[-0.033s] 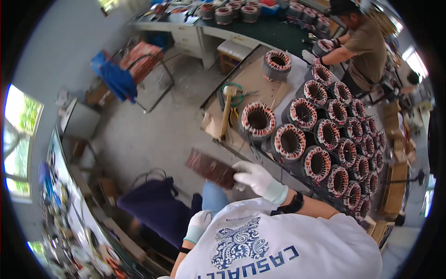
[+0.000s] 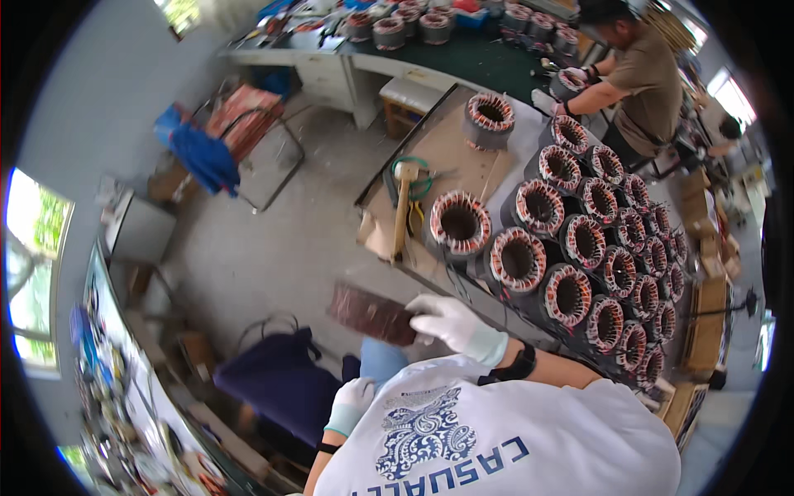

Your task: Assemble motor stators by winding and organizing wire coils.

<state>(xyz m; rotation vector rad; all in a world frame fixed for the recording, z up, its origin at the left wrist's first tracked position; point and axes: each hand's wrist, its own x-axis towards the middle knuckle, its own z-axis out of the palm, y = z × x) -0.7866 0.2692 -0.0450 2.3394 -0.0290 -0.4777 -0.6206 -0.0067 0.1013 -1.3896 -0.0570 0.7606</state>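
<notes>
My right hand (image 2: 456, 324), in a white glove, is closed round one end of a dark reddish-brown, worn rectangular block (image 2: 370, 312). The block is held out over the floor, a little short of the table edge. Close to my blue-clad leg (image 2: 382, 357) rests my left hand (image 2: 352, 400), also gloved in white, with no object visible in it; its fingers look loosely laid over the leg. On the table beyond stand several motor stators (image 2: 460, 221) with orange-and-white laced windings. A mallet (image 2: 404, 202) lies beside them on brown cardboard.
Green-handled scissors (image 2: 423, 178) lie near the mallet. A co-worker (image 2: 641, 83) handles a stator at the far right. Left of the table stand a chair with a blue garment (image 2: 198, 153) and a dark purple cloth (image 2: 277, 376). A cluttered bench (image 2: 136, 388) runs along the left.
The block and my right hand have shifted slightly left in the picture, and the block lies a little more level. The view has moved slightly. My left hand stays by the leg.
</notes>
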